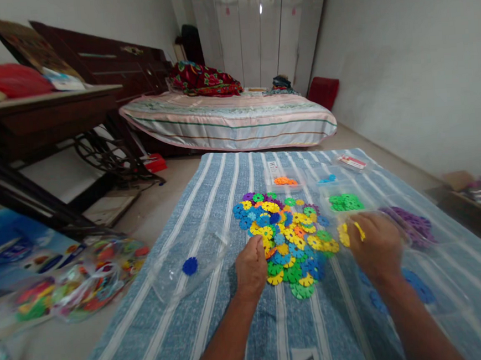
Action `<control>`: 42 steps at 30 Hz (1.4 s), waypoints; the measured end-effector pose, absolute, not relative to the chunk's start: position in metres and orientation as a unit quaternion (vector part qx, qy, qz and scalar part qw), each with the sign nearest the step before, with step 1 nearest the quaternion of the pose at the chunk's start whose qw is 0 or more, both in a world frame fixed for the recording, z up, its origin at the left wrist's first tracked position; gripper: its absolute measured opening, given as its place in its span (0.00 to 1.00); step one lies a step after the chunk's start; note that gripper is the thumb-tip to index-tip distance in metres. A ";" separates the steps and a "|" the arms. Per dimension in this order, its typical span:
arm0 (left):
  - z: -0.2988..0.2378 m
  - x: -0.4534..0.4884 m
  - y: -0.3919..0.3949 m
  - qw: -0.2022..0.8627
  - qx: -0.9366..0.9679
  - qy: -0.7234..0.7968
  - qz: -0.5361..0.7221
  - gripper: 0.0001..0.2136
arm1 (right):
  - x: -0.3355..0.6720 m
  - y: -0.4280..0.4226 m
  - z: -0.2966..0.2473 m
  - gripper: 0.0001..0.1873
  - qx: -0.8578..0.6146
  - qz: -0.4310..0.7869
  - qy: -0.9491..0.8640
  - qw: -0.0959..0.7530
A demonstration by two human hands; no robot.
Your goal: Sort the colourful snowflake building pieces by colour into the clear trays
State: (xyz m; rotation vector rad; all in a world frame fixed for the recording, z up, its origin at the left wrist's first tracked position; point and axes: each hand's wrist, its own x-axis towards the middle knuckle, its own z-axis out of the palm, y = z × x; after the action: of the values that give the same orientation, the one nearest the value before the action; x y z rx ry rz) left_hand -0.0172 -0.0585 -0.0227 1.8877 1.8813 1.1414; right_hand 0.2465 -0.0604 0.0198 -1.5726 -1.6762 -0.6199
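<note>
Pinching a yellow disc (359,230) in your right hand (374,244), you are resting your left hand (251,268), fingers curled, contents unclear, against the disc pile (286,237) on the striped cloth (208,193); a careless wrist risks scattering it into the green group (345,202).

Soft, even indoor light, glare on the wardrobe doors (260,12), wide-angle stretching and blur toward the edges.

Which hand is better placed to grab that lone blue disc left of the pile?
Left, probably: the left hand rests at the pile's left edge, nearest the blue disc; the right hand holds a yellow piece.
</note>
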 end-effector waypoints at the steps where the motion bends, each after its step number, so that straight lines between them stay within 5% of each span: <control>1: -0.023 -0.018 -0.058 0.116 0.645 0.645 0.393 0.13 | 0.240 -0.063 0.017 0.10 -0.598 -0.217 -0.672 0.379; 12: -0.020 -0.016 -0.062 0.070 0.649 0.614 0.445 0.12 | 0.151 -0.079 -0.004 0.10 -0.496 -0.037 -0.778 0.385; 24: -0.005 0.003 -0.077 0.183 0.680 0.534 0.467 0.12 | 0.138 -0.078 -0.007 0.06 -0.518 0.075 -0.771 0.363; 29: -0.004 0.001 -0.075 0.205 0.659 0.546 0.475 0.11 | 0.154 -0.075 0.002 0.09 -0.515 0.041 -0.767 0.381; 36: -0.013 -0.013 -0.062 0.168 0.600 0.622 0.475 0.09 | 0.229 -0.059 0.032 0.10 -0.650 -0.210 -0.651 0.331; 42: -0.020 -0.014 -0.060 0.161 0.607 0.626 0.463 0.10 | 0.187 -0.072 0.023 0.10 -0.578 -0.123 -0.737 0.329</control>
State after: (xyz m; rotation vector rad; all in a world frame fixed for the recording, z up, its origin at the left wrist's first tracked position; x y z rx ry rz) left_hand -0.0143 -0.0598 -0.0202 1.7320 1.7873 1.3215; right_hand 0.1867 -0.0724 0.0229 -1.5112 -1.9273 -0.3211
